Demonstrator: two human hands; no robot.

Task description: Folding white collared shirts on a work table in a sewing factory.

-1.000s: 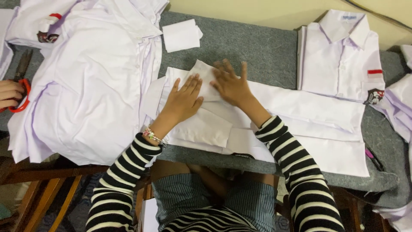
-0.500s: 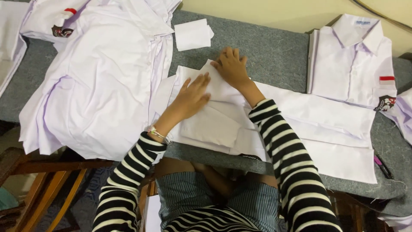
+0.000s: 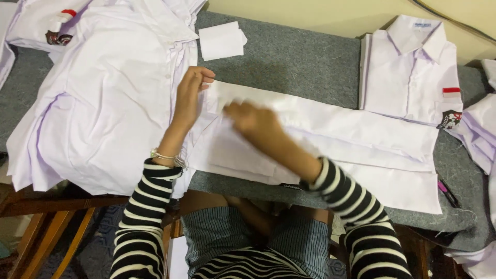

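In the head view, a grey felt-like table cover [image 3: 299,57] is seen stretched over the work surface, backed on the far side by a plain cream wall [image 3: 320,13]. A dark cable [image 3: 454,21] is seen running along that wall at the far right. Below the near edge, wooden table legs [image 3: 36,232] and a patterned floor [image 3: 98,253] can be made out at the left.

A white shirt being folded [image 3: 351,139] is laid lengthwise across the middle of the cover, its long sides already turned in so that a narrow band is formed. The left hand [image 3: 188,95] is placed at the shirt's left end, fingers curled and pinching the edge of the cloth. The right hand [image 3: 253,121] is blurred; it is held over the shirt just right of the left hand, and whether it is spread flat or gripping the cloth cannot be told. Black-and-white striped sleeves are worn on both arms, and a thin bracelet [image 3: 168,157] is seen at the left wrist.

A pile of unfolded white shirts [image 3: 98,98] is spread at the left, overhanging the near edge. A small folded white paper [image 3: 222,41] lies on the far side. A finished folded shirt [image 3: 413,72], collar up, with a red-and-white chest patch, rests at the far right. A pink marker [image 3: 448,192] lies near the right edge.
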